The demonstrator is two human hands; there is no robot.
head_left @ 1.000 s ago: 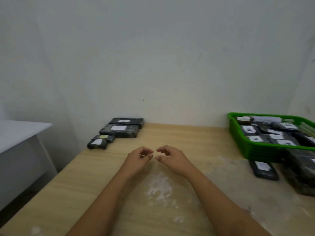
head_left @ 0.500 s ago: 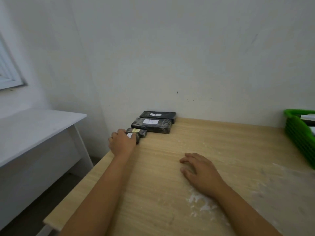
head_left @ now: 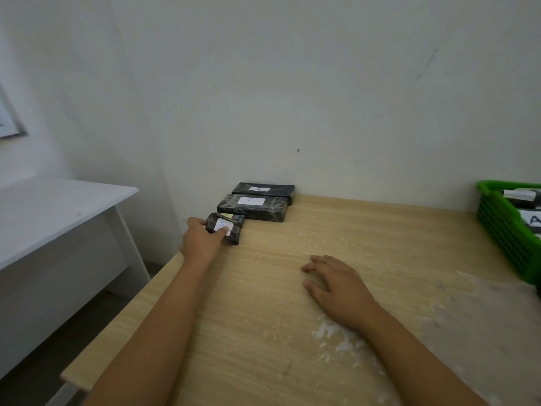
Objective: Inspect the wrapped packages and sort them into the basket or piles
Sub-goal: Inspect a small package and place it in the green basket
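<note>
Mid-sort: left hand (head_left: 202,241) pinching small pack (head_left: 225,231) at bench's (head_left: 292,288) far-left corner beside two packs (head_left: 252,207) on bench, right hand (head_left: 336,288) flat and empty mid-bench, basket (head_left: 506,230) at right edge part-filled; remaining count hidden.
</note>
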